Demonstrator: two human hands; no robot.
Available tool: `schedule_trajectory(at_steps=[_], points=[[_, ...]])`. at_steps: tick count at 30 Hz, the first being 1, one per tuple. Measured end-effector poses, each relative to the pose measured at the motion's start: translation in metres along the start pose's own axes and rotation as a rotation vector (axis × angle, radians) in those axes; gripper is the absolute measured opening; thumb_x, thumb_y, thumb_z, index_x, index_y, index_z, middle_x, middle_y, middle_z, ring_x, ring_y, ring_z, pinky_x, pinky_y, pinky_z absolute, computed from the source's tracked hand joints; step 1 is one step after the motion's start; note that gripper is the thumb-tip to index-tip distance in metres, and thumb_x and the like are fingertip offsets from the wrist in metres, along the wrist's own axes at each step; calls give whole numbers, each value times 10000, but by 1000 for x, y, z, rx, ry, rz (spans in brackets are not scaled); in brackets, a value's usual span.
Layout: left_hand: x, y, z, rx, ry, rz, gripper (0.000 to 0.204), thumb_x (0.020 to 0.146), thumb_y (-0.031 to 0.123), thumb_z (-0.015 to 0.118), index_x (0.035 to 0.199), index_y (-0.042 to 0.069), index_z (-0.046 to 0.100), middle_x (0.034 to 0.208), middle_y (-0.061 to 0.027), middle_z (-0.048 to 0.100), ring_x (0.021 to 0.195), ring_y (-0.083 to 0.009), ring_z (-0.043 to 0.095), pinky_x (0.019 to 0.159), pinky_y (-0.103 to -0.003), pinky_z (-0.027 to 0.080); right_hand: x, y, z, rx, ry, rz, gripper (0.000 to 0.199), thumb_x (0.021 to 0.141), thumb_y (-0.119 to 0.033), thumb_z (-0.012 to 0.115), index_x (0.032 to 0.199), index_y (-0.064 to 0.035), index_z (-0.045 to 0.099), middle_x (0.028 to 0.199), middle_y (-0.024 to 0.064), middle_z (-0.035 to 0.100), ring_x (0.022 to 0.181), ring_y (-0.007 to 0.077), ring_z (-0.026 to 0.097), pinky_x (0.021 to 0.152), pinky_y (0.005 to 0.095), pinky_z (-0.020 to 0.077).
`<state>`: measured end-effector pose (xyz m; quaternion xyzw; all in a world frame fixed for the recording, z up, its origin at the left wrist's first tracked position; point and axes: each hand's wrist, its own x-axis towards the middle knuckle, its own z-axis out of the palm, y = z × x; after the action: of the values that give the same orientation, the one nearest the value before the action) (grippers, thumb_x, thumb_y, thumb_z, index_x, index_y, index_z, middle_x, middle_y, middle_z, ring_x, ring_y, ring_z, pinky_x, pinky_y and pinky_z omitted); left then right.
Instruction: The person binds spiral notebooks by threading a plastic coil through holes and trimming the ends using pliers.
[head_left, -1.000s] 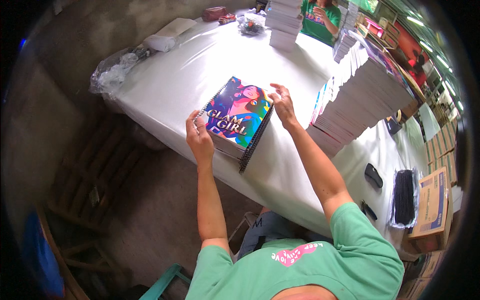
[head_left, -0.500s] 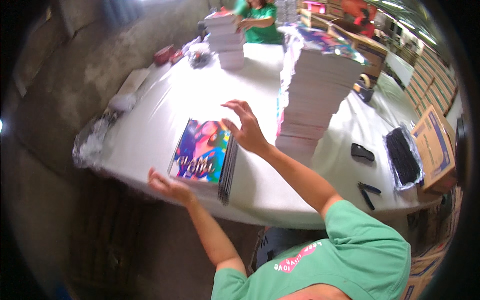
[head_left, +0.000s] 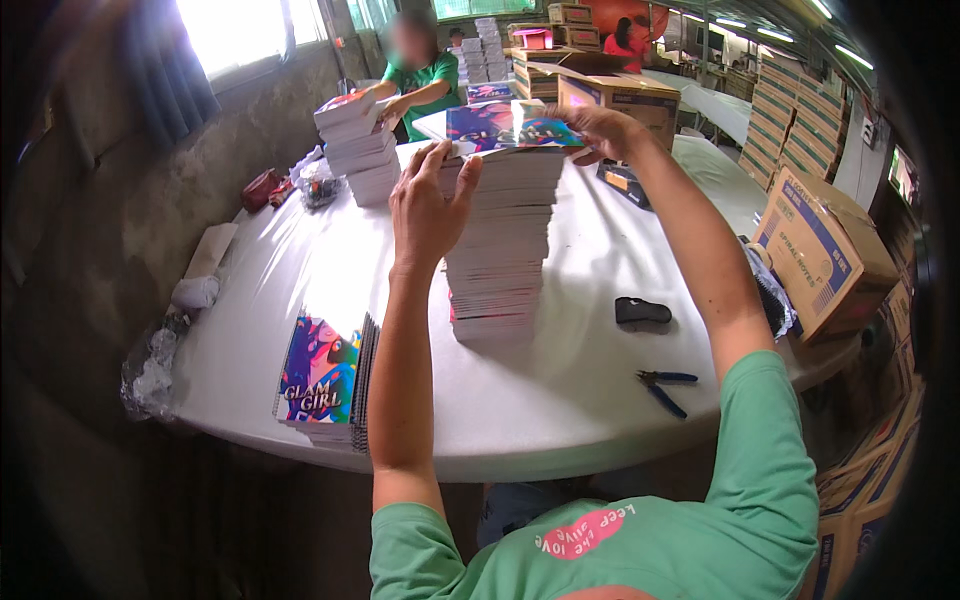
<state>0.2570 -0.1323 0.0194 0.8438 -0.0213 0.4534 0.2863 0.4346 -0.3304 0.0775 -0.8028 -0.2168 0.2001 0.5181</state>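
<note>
A tall stack of unbound notebooks [head_left: 500, 240] stands on the white-covered table in front of me. On its top lies a notebook with a multicoloured cover [head_left: 500, 128]. My right hand [head_left: 603, 132] has its fingers closed round the right edge of that notebook. At the stack's upper left, my left hand [head_left: 430, 205] is raised with thumb and fingers apart, the fingertips close to the top notebook's edge; whether they touch it I cannot tell. A shorter pile of spiral-bound notebooks [head_left: 318, 385] with the same kind of cover lies left of my left forearm.
Cutting pliers [head_left: 665, 385] and a black object [head_left: 642, 312] lie to the right. Beyond them stands an open carton [head_left: 815, 250]. The tape dispenser [head_left: 625, 185] sits behind the stack. Across the table, a person in green [head_left: 430, 95] handles another paper stack [head_left: 355, 150].
Both hands have moved from around the spiral-bound pile to the top of the tall stack. My right hand has taken hold of the top notebook's edge. The view has swung up and right.
</note>
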Motion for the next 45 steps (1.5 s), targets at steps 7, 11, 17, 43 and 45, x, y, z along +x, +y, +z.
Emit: schedule_trajectory(at_steps=[7,11,17,43,45], points=[[-15,17,17,357,187,85,771,816,554,581,1379,84,342,1394,-151,345,1334,-355,243,1014,-649,151,-33,6,-27,126,277,-708,450,773,-108,718,1153,-3,499,975,77,612,827,129,586,726,264,479],[-82,66,32,-928,350,-243,792,802,279,696,1392,17,237,1376,-177,325,1297,-268,310,1040,-401,298,-116,46,47,290,540,-730,561,771,15,678,1259,-20,403,1164,76,549,981,142,564,858,261,471],[-188,55,38,-1250,376,-425,336,852,-13,599,1163,53,494,1100,-86,589,1012,-171,574,915,-314,448,-199,181,125,816,401,-620,711,694,83,712,1291,-47,349,1188,94,507,1106,207,527,962,349,432],[-223,84,121,165,-275,134,211,740,199,715,911,139,607,797,-30,496,851,-228,491,1029,-501,213,-184,297,16,54,-146,-360,602,715,-85,738,1262,-61,486,1219,68,557,1103,163,520,886,314,451],[-223,84,123,107,-274,165,239,724,192,728,924,141,606,806,-31,495,857,-229,490,1038,-494,202,-152,337,-58,154,292,-194,429,841,-110,616,1252,-69,501,1202,80,573,1105,213,543,918,335,440]])
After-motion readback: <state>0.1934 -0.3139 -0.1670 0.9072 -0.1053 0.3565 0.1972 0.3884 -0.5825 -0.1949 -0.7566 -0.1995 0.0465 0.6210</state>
